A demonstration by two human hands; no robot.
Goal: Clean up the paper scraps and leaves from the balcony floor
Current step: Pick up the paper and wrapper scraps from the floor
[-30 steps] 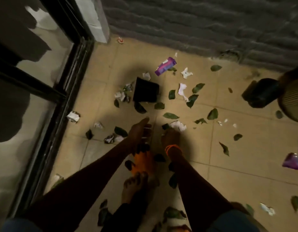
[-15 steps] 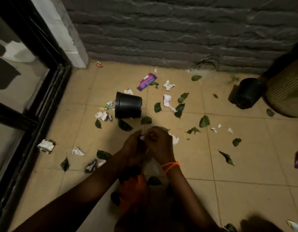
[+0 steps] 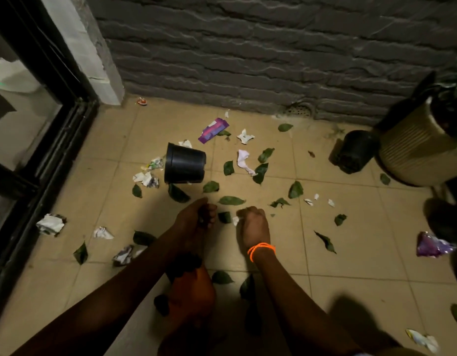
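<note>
A person crouches over a littered balcony floor (image 3: pixel 350 253), both fists low among the debris.

The right hand (image 3: pixel 253 223) curls round a white paper scrap (image 3: pixel 235 220); the left hand (image 3: pixel 199 214) is clenched (on what, I cannot tell). A green leaf (image 3: pixel 231 200) lies flat just beyond them, long axis left to right. Light and limp, it is likely best pinched at an edge. A black pot (image 3: pixel 184 163) lies tipped nearby.

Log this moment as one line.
left hand: curled on dark leaf | right hand: pinching white paper scrap | tipped black plastic pot: untouched
</note>
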